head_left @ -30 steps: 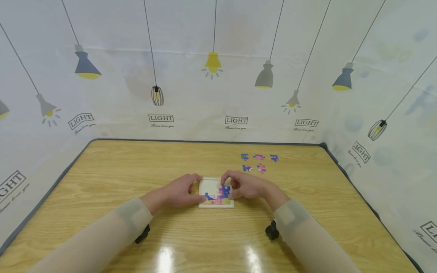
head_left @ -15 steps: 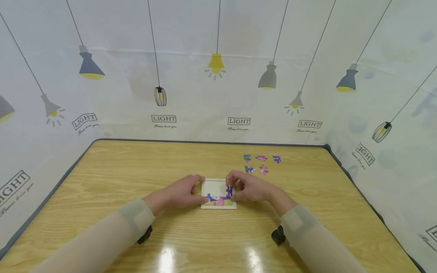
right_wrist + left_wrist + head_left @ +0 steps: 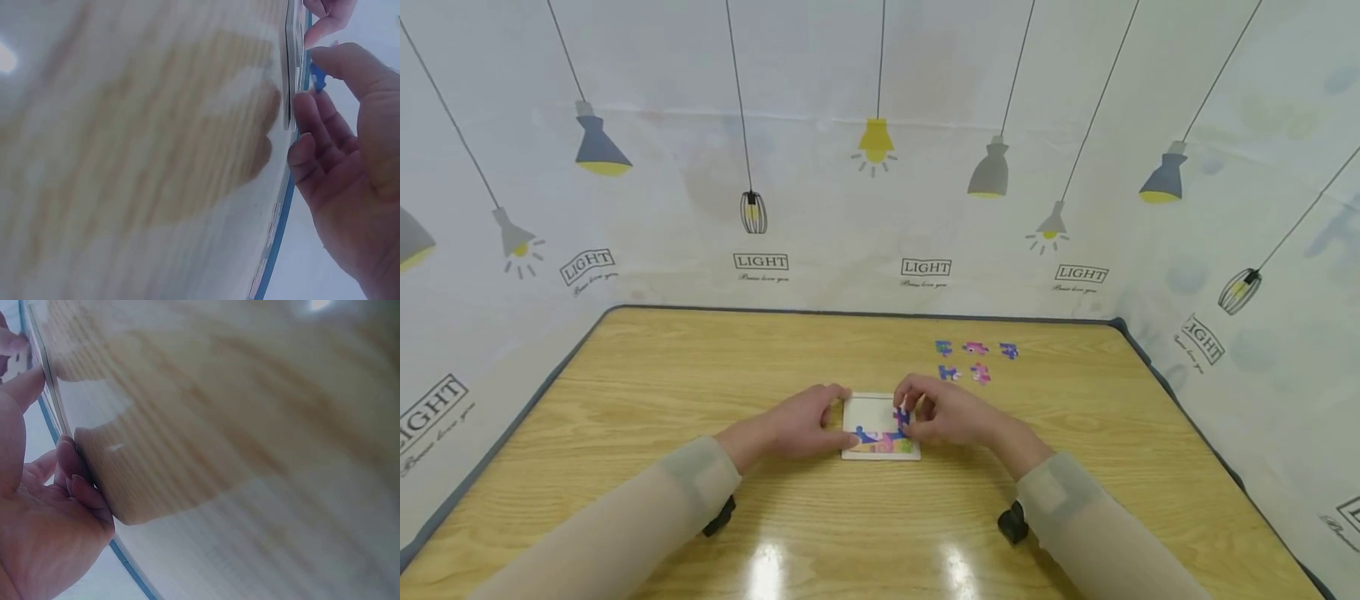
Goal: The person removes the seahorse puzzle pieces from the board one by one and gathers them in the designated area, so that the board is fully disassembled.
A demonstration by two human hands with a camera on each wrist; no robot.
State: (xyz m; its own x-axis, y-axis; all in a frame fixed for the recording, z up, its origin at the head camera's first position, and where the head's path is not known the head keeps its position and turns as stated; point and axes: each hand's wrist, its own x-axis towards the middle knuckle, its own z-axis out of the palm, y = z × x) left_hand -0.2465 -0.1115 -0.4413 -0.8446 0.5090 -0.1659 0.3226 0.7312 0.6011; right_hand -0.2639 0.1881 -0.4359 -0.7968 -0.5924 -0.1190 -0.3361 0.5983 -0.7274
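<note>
In the head view a shallow white puzzle board lies on the table, its near strip filled with colourful joined pieces. My left hand holds the board's left side, thumb at the near left and fingers by the far left corner. Over the right part of the board, my right hand pinches a blue and pink puzzle piece between thumb and fingers. That piece looks tilted, and fingers hide part of it. The right wrist view shows its blue edge near the thumb.
Several loose puzzle pieces lie in two rows on the wooden table, beyond my right hand. A wall covering printed with lamps rises behind the table's dark far edge. Each wrist carries a black device.
The pinched piece showed a wide blue face a second ago; it has turned and looks narrower. The right fingers have shifted slightly. The left hand stays on the board. The head view moved a little.
</note>
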